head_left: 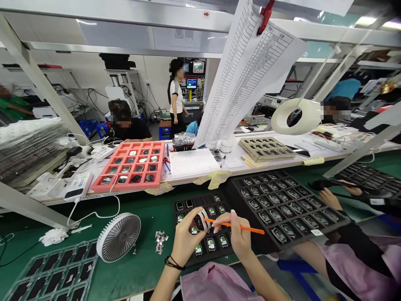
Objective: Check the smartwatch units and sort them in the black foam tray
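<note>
Two hands with one held watch and one orange stick.
The left hand closes thumb and fingers around the watch, above the middle of one black tray; the right hand pinches the stick, its tip at the watch. Three seated watches show near the tray's front edge. Beyond its left edge lie one scrap pile and one fan.
</note>
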Demonstrator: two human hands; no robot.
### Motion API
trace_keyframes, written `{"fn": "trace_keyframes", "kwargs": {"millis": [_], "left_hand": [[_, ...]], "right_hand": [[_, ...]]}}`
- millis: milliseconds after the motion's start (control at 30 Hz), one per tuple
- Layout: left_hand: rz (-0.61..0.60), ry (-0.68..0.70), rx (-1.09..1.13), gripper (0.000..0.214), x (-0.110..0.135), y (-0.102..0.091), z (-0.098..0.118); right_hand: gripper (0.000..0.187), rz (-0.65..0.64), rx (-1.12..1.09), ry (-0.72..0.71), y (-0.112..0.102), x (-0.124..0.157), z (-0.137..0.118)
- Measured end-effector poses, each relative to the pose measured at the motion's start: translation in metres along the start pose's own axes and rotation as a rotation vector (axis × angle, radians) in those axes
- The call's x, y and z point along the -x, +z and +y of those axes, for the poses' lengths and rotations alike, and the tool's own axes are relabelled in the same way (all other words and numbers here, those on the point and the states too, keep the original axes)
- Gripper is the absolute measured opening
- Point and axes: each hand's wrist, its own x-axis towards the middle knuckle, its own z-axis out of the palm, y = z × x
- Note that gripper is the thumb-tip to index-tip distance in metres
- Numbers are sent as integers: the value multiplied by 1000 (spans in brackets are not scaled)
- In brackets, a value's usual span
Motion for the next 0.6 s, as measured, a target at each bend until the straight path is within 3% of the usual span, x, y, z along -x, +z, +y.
{"fn": "trace_keyframes", "kwargs": {"millis": [600], "left_hand": [[18,-4,-72,46,-1,5,-3]], "right_hand": [[53,3,98,-45,-1,-1,6]]}}
